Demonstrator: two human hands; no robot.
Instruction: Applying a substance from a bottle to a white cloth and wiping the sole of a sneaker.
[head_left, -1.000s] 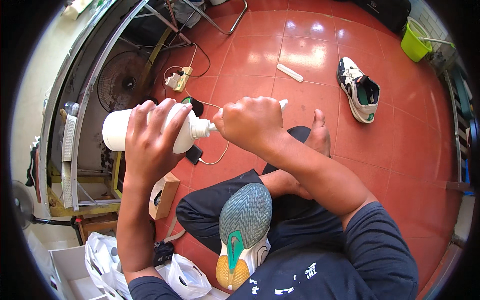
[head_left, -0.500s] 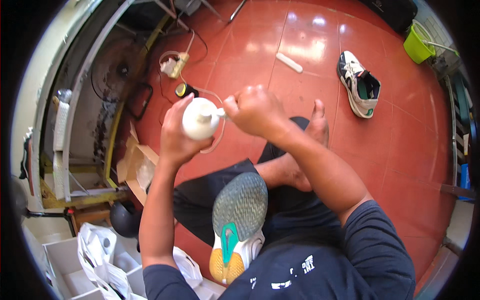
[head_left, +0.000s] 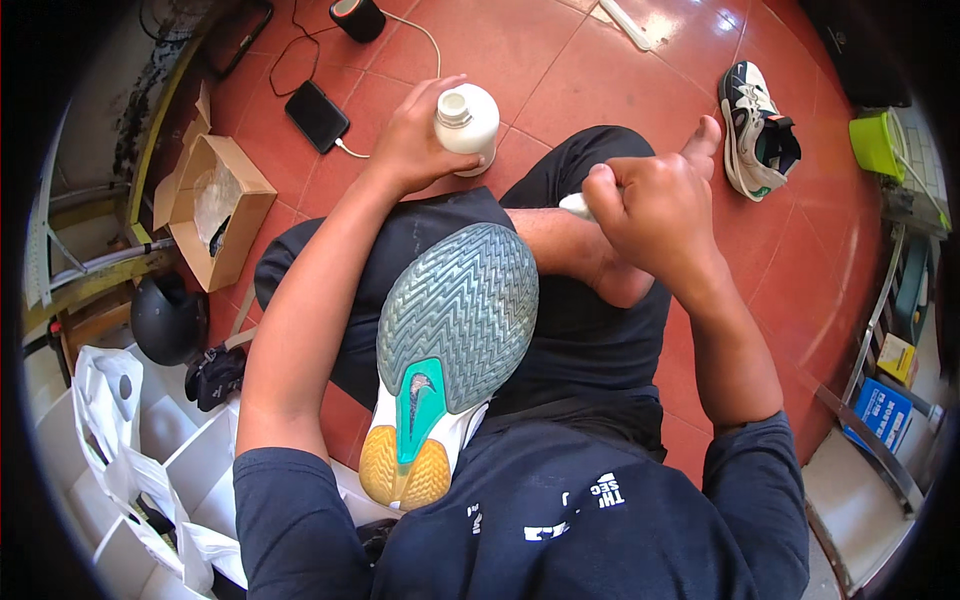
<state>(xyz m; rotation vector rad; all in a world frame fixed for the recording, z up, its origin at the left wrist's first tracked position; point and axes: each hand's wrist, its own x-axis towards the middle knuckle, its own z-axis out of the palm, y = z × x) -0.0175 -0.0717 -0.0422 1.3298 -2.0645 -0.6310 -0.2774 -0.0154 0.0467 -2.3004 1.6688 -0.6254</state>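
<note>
My left hand (head_left: 418, 140) is wrapped round a white bottle (head_left: 478, 140) with a short neck, held upright over the floor beyond my left knee. To the right, my right hand (head_left: 650, 215) is closed in a fist above my bare foot. A small white tip (head_left: 575, 205) sticks out of its left side, and the fist hides the rest of that thing. Between my arms a sneaker (head_left: 460, 310) rests sole up on my lap, with a grey zigzag tread, a green middle and a yellow heel. Neither hand touches it.
Its matching sneaker (head_left: 760, 140) stands on the red tiled floor at the far right. A phone (head_left: 317, 116) on a cable and an open cardboard box (head_left: 222, 205) lie left. A black speaker (head_left: 357, 18), a white bar (head_left: 625, 24) and a green bucket (head_left: 876, 145) are farther off.
My right hand has moved away from the bottle's mouth, to the right and nearer me. My left hand still holds the bottle. The view has shifted, showing the phone and more of the sole.
</note>
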